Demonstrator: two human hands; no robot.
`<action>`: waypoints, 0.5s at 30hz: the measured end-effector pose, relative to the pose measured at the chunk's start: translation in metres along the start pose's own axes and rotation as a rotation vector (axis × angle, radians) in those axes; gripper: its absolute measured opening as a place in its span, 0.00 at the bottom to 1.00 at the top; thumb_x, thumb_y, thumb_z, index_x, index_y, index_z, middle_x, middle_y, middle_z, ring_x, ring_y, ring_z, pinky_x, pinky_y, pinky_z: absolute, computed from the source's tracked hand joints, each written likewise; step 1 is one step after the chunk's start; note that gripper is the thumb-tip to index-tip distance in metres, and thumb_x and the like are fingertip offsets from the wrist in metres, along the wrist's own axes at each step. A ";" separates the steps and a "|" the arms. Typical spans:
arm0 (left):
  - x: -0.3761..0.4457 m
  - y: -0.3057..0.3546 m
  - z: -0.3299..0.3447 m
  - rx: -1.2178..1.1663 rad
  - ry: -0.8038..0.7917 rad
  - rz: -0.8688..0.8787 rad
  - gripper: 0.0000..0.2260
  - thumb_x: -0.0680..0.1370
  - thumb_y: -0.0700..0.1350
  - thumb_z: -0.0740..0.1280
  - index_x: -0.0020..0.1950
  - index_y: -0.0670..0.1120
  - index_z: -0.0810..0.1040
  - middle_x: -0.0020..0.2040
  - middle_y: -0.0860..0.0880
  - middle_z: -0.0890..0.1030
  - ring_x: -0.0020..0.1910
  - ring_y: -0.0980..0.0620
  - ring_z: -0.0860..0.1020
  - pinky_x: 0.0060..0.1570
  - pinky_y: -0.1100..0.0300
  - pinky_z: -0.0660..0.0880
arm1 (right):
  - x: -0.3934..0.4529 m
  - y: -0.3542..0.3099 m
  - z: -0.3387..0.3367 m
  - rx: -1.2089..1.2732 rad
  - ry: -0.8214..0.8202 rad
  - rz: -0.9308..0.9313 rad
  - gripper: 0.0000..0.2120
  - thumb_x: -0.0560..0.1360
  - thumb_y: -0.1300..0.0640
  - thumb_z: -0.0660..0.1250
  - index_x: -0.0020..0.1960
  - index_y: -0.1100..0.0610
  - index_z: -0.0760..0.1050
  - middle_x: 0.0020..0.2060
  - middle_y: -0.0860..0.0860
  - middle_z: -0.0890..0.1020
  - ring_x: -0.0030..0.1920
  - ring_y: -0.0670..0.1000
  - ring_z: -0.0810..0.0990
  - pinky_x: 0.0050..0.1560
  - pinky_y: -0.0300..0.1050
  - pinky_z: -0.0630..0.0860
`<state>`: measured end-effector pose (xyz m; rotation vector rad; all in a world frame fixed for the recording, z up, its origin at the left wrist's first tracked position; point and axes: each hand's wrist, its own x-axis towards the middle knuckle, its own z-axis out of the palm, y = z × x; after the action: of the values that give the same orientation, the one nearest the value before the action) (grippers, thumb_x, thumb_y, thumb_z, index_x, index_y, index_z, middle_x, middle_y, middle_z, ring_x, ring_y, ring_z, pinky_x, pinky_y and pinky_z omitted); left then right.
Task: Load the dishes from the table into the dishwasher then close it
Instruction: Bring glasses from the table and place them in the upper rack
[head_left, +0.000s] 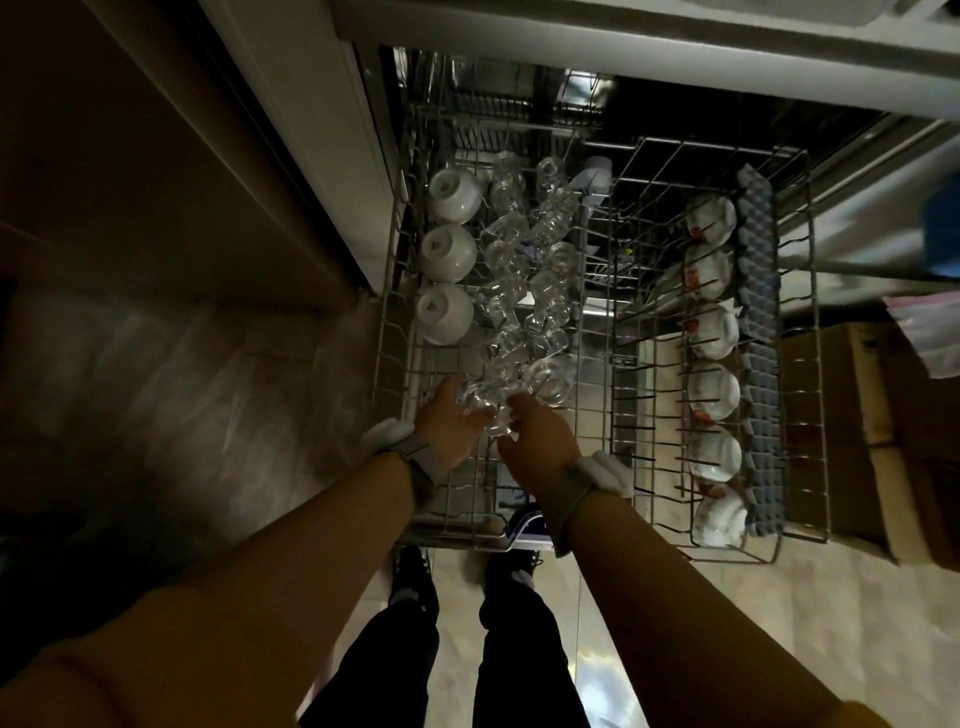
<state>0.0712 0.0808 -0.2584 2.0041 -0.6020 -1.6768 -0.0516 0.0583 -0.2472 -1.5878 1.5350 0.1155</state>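
You stand on a pale tiled floor before the pulled-out dishwasher rack: white bowls left, glasses centre, patterned bowls right. Your left hand and right hand together grip a clear glass over the rack's near end.

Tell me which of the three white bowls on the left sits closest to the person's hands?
The nearest white bowl, last in the upside-down column; the other two sit farther back toward the dishwasher.

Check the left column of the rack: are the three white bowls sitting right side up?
No. The three white bowls along the left side of the rack are upside down, with their round foot rings facing up toward the camera.
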 end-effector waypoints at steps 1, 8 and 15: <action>0.005 -0.001 0.004 0.026 0.020 0.010 0.24 0.76 0.46 0.70 0.69 0.51 0.66 0.56 0.46 0.75 0.58 0.42 0.76 0.59 0.42 0.75 | -0.001 -0.001 -0.001 -0.003 -0.010 -0.006 0.16 0.78 0.61 0.63 0.65 0.56 0.71 0.59 0.55 0.78 0.59 0.54 0.78 0.54 0.41 0.72; 0.019 -0.016 0.020 0.039 0.101 0.027 0.27 0.69 0.46 0.76 0.65 0.47 0.70 0.54 0.39 0.80 0.51 0.40 0.80 0.49 0.49 0.79 | -0.016 0.007 -0.015 -0.015 -0.067 -0.043 0.12 0.79 0.59 0.63 0.62 0.58 0.75 0.57 0.54 0.80 0.56 0.52 0.78 0.52 0.39 0.72; -0.036 0.016 0.017 0.365 0.240 0.090 0.20 0.76 0.42 0.68 0.67 0.42 0.70 0.56 0.47 0.75 0.51 0.56 0.76 0.45 0.67 0.69 | -0.042 0.041 -0.055 -0.003 -0.168 -0.097 0.15 0.78 0.60 0.64 0.65 0.61 0.74 0.60 0.55 0.78 0.60 0.54 0.77 0.58 0.41 0.72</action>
<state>0.0479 0.0880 -0.2230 2.3457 -0.9481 -1.3183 -0.1232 0.0618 -0.2101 -1.6094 1.3270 0.1922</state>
